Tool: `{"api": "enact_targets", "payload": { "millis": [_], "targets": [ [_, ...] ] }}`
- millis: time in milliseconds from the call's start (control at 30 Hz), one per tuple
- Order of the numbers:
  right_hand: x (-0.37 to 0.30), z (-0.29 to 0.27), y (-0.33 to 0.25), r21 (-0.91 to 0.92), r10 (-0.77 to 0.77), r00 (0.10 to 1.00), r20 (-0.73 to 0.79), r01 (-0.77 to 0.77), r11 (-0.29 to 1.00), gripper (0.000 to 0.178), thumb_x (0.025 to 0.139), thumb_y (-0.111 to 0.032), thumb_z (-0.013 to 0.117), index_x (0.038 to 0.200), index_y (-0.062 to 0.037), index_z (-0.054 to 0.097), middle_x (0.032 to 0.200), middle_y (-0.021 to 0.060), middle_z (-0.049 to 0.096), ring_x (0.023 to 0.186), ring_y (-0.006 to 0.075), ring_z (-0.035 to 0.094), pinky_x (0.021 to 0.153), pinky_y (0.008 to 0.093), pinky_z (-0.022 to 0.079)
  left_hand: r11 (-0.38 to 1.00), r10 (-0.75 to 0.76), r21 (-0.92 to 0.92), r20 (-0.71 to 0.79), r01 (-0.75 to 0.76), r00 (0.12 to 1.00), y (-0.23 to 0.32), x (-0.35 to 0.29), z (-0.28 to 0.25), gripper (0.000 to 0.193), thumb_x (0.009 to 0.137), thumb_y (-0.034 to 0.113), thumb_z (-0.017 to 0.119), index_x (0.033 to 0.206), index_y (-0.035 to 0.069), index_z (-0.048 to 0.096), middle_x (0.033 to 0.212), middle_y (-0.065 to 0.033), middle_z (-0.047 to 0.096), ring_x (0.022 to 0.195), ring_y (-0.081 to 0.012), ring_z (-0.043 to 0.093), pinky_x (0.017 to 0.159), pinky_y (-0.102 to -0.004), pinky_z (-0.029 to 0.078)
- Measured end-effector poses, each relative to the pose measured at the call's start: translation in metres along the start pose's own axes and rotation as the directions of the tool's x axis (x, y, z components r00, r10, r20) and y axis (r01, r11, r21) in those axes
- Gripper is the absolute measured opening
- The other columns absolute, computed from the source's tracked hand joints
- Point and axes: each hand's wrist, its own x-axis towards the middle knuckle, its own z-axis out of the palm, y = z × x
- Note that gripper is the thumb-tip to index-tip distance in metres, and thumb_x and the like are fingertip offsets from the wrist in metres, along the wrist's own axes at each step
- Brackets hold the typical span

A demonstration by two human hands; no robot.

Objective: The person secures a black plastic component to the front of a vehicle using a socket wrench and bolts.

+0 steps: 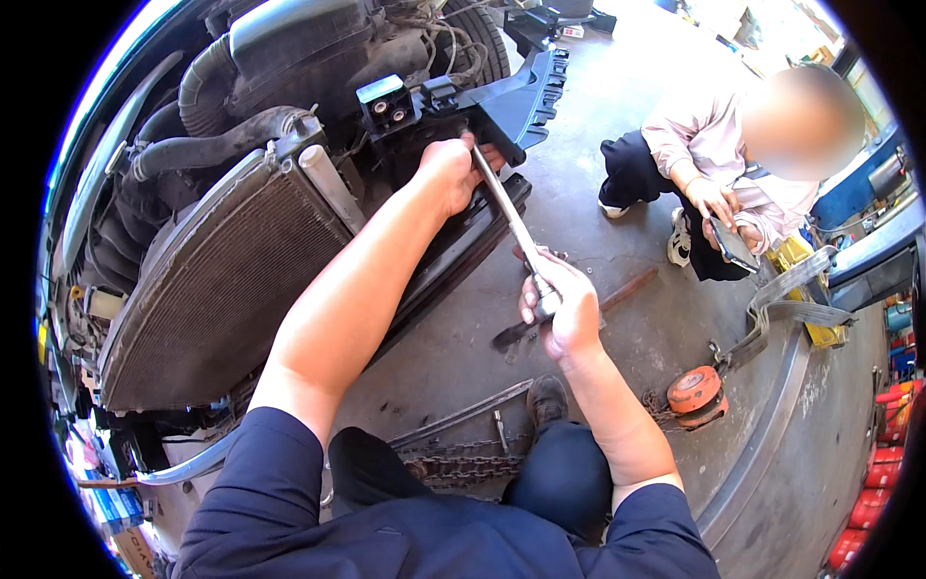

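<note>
Gray floor below; right fingers wrap a metal bar, left fingers straddle its tip, closure unclear.

A dark phone is held by a co-worker dressed in a pale top and dark trousers, positioned at the far right. An orange chain hoist is placed on the concrete floor at the right. A grey strap is located beyond it, beside a yellow object. A long grey beam is laid right of the hoist. Red containers are arranged along the right edge. Chains are spread on the near side; blue boxes are stacked at the near left
</note>
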Motion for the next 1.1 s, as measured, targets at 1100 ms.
{"api": "enact_targets", "payload": {
  "millis": [1100],
  "targets": [
    [0.01,-0.02,-0.021,0.216,0.075,0.997,0.024,-0.078,0.973,0.049,0.09,-0.035,0.044,0.125,-0.0044,0.059,0.06,0.0043,0.05,0.047,0.017,0.045,0.046,0.0321,0.036,0.994,0.047,0.106,-0.138,-0.032,0.989,-0.002,0.013,0.004,0.027,0.104,0.017,0.047,0.103,-0.008,0.056,0.095,-0.0177,0.065,0.087,-0.0304,0.068,0.081,-0.0426,0.058]
  ]
}}
